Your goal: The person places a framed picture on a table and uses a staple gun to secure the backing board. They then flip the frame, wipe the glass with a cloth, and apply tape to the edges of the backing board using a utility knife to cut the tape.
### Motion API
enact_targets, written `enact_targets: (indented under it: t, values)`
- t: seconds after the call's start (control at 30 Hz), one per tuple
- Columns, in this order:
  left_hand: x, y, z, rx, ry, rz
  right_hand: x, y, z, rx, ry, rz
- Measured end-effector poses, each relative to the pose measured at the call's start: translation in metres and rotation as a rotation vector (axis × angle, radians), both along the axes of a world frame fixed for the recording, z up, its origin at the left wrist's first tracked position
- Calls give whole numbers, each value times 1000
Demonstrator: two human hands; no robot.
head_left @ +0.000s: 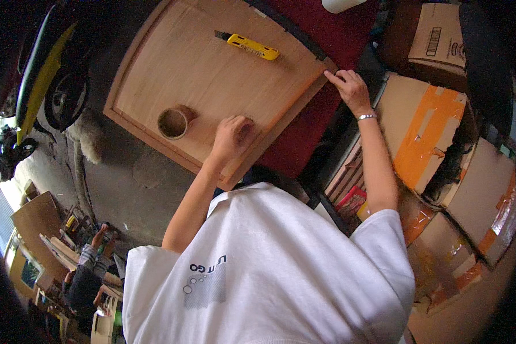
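Observation:
A wooden panel (212,74) with a raised frame lies in front of me. Near its front edge, my left hand (229,140) has its fingers curled round what looks like a roll of brown tape (246,133). A glossy orange-brown strip (289,103) runs along the panel's right front edge, between the two hands. At the right corner, my right hand (352,90) touches the frame with its index finger stretched out and the others partly bent. Left of my left hand stands another tape roll (185,127). A yellow box cutter (252,47) rests farther back, its dark tip pointing left.
Cardboard boxes (413,123) with orange tape are stacked at right, beside my forearm. Dark red cloth (295,143) shows beyond the panel's right edge. A motorcycle (63,97) stands at far left. Another person (89,275) is at lower left among wooden pieces.

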State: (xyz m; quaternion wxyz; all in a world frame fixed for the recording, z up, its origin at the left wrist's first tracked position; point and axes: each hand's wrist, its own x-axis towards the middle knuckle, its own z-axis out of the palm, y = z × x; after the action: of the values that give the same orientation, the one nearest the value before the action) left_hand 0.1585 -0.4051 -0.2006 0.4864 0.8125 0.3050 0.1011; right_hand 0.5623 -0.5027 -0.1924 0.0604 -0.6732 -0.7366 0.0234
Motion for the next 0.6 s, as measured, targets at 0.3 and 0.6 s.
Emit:
enact_targets:
  t: [0.3, 0.6]
  values:
    - [-6, 3, 4, 6, -25, -59, 13, 18, 9, -52, 18, 50]
    - [-11, 7, 3, -108, -89, -36, -114, -5, 17, -84, 174, 107]
